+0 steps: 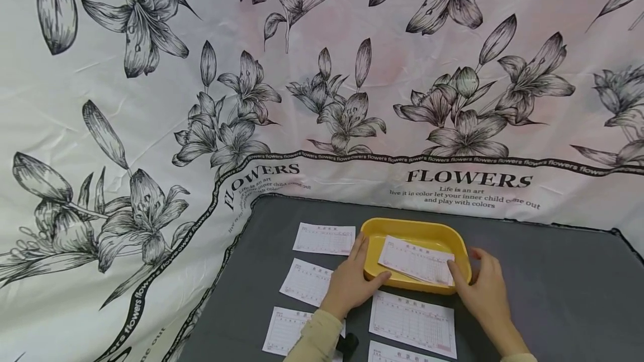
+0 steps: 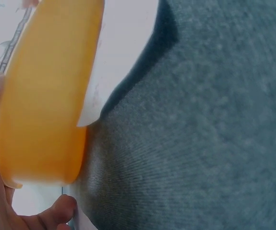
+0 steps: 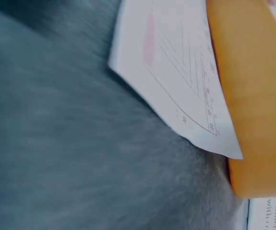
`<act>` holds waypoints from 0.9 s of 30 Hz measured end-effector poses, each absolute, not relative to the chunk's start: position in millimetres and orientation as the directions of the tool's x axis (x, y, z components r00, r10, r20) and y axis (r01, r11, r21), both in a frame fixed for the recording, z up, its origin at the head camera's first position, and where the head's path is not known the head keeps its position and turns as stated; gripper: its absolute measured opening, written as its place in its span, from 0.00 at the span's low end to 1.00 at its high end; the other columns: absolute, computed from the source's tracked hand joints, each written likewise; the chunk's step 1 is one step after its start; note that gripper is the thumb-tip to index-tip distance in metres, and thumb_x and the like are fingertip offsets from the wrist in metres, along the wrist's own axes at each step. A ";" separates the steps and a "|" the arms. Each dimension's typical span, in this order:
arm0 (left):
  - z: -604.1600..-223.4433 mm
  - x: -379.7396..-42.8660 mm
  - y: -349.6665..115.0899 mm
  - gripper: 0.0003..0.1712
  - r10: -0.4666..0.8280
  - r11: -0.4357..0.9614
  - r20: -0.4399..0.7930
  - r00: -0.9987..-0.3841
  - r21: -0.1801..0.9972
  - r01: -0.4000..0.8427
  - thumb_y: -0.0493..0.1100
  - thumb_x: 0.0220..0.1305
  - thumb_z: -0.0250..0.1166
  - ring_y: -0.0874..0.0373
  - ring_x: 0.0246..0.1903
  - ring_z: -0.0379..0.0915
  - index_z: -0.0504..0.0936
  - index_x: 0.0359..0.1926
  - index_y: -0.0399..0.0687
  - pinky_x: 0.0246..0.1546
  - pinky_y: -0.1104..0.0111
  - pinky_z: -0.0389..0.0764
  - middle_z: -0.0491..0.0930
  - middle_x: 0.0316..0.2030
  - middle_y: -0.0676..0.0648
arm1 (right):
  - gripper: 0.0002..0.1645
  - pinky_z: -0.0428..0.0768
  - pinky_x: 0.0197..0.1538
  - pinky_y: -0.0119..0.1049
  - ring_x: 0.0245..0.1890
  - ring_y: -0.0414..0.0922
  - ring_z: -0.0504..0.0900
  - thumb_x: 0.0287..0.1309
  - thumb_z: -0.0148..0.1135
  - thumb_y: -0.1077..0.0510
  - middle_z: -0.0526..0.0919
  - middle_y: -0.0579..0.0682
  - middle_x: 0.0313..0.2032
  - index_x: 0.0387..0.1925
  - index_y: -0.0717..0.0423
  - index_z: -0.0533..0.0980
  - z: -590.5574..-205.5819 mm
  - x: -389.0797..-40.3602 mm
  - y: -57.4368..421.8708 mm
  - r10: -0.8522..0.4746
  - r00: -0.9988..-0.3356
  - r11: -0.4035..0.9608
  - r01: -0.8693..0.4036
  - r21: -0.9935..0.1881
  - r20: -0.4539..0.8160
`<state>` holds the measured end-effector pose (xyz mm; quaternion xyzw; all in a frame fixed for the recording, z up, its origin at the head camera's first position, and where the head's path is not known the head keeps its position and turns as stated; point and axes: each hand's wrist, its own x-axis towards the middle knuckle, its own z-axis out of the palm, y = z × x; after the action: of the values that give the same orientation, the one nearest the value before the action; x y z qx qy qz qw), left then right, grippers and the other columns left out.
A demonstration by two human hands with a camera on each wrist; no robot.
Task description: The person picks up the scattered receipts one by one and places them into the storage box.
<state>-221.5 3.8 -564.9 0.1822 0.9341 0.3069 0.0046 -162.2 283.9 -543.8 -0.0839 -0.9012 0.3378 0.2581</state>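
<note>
So one yellow tray (image 1: 417, 229) on the grey table (image 1: 553, 278), with a printed paper form (image 1: 415, 260) on top inside; can't count what's under it. Left hand (image 1: 349, 284) is curled round the tray's 9 o'clock side, right hand (image 1: 483, 289) grips the rim at 3. Five loose forms (image 1: 324, 238) outside: three around 8–9, two partly covered by the left arm, plus two at 6, the lower cut off.

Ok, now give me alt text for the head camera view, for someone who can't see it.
A person's left hand and right hand hold a yellow tray by its two ends, with printed paper inside. More paper slips lie on the dark table to the left of the tray and in front of it. Behind is a pale cloth printed with flowers.
</note>
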 end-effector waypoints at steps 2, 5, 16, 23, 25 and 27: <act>-565.1 -221.6 4.5 0.58 0.343 0.744 0.102 -0.934 0.578 0.336 0.78 0.69 0.56 0.45 0.63 0.80 0.50 0.86 0.54 0.60 0.52 0.82 0.43 0.86 0.58 | 0.43 0.67 0.31 0.34 0.32 0.49 0.72 0.63 0.74 0.47 0.74 0.69 0.56 0.66 0.73 0.68 -541.3 -150.4 284.1 0.352 -0.868 0.754 0.041 -0.656 0.351; -565.6 -221.2 5.0 0.58 0.341 0.747 0.101 -0.935 0.574 0.335 0.79 0.69 0.57 0.45 0.63 0.80 0.50 0.86 0.54 0.60 0.52 0.82 0.44 0.86 0.58 | 0.51 0.68 0.33 0.36 0.32 0.49 0.72 0.61 0.76 0.44 0.72 0.71 0.57 0.69 0.75 0.64 -537.7 -134.0 284.1 0.397 -0.886 0.736 0.151 -0.660 0.240; -567.3 -221.6 3.1 0.58 0.338 0.743 0.127 -0.933 0.572 0.347 0.79 0.69 0.56 0.46 0.61 0.81 0.51 0.86 0.54 0.57 0.54 0.84 0.45 0.86 0.57 | 0.70 0.74 0.40 0.48 0.40 0.55 0.74 0.58 0.72 0.26 0.66 0.73 0.62 0.74 0.78 0.57 -534.9 -106.7 282.7 0.471 -0.879 0.666 0.412 -0.622 -0.078; -567.7 -221.6 4.8 0.58 0.334 0.747 0.123 -0.935 0.570 0.342 0.79 0.68 0.57 0.46 0.62 0.81 0.52 0.86 0.53 0.57 0.54 0.84 0.44 0.86 0.58 | 0.77 0.82 0.42 0.49 0.44 0.58 0.78 0.49 0.74 0.21 0.65 0.76 0.63 0.75 0.77 0.55 -558.3 -101.6 279.3 0.411 -0.895 0.684 0.428 -0.591 -0.173; -567.3 -221.2 4.3 0.58 0.334 0.745 0.121 -0.935 0.573 0.340 0.78 0.69 0.57 0.45 0.62 0.81 0.52 0.86 0.53 0.57 0.54 0.84 0.44 0.86 0.57 | 0.79 0.83 0.46 0.53 0.46 0.59 0.78 0.49 0.72 0.19 0.64 0.78 0.64 0.75 0.77 0.54 -561.6 -101.6 278.4 0.372 -0.903 0.691 0.424 -0.586 -0.214; -566.8 -221.0 3.7 0.58 0.335 0.742 0.125 -0.934 0.575 0.343 0.77 0.69 0.59 0.44 0.61 0.81 0.52 0.86 0.52 0.56 0.53 0.84 0.45 0.86 0.56 | 0.80 0.84 0.49 0.57 0.47 0.61 0.78 0.49 0.71 0.18 0.63 0.79 0.64 0.75 0.78 0.54 -564.0 -101.5 276.7 0.339 -0.909 0.702 0.416 -0.577 -0.243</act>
<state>-221.0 3.7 -566.8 0.1817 0.9333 0.3095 -0.0068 -101.5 276.7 -564.0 -0.2051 -0.9207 0.3266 -0.0592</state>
